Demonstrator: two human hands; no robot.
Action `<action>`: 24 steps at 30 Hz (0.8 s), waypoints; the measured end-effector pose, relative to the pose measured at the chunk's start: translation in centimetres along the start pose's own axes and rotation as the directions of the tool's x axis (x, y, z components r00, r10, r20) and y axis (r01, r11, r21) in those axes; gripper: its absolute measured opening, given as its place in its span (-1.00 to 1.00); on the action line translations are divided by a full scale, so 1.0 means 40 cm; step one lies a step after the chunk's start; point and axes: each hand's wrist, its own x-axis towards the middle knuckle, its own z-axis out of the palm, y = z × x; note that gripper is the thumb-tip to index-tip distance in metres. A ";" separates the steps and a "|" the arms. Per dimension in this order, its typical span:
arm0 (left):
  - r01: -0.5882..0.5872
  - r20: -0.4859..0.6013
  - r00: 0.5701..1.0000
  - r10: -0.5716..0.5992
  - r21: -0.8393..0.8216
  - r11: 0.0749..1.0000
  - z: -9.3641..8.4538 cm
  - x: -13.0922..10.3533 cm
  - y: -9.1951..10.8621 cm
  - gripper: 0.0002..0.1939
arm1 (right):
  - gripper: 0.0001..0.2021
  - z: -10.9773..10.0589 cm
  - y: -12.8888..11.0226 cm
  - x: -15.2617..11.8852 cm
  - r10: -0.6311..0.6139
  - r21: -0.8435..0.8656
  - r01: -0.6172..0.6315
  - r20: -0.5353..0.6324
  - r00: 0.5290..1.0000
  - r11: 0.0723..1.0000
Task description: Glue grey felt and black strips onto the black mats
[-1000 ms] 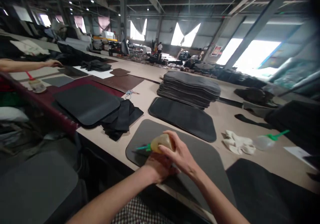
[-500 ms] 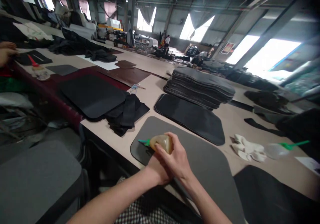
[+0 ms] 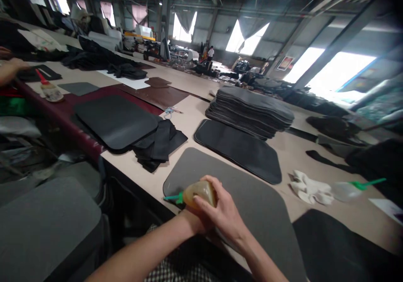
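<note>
My right hand [image 3: 225, 208] is wrapped round a squeeze bottle [image 3: 199, 194] of yellowish liquid, its green nozzle pointing left over the near edge of a grey rounded panel [image 3: 248, 198]. Below the bottle lies my left hand [image 3: 200, 223], crossing under the right one; its fingers are hidden. The grey panel rests flat on the table along its front edge. Just behind it is a thin pile of black rounded panels [image 3: 237, 149].
Black strips [image 3: 162, 141] and a black panel [image 3: 118, 120] lie left. A tall panel stack [image 3: 248, 109] stands behind. White cloth [image 3: 310, 187] and another green-nozzled bottle [image 3: 346, 191] lie right. Another person's hand [image 3: 12, 69] is at far left, near a red-nozzled bottle [image 3: 51, 92].
My hands and the bottle have moved slightly left and toward me, the nozzle now reaching the panel's near left edge. The other person's hand at far left has shifted.
</note>
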 end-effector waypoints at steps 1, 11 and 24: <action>-0.014 0.012 1.000 0.014 -0.002 1.000 -0.006 0.003 0.001 -0.46 | -0.55 -0.010 0.007 0.013 -0.002 0.047 0.001 0.014 1.000 0.999; 0.085 0.157 0.985 -0.070 -0.093 0.992 -0.077 0.056 -0.022 -0.28 | -0.46 -0.104 0.099 0.159 -0.205 -0.068 0.206 0.019 0.979 0.976; 0.073 0.061 0.996 -0.066 -0.120 0.990 -0.064 0.043 -0.085 -0.20 | -0.54 -0.099 0.156 0.257 -0.374 -0.234 0.363 0.000 0.928 0.902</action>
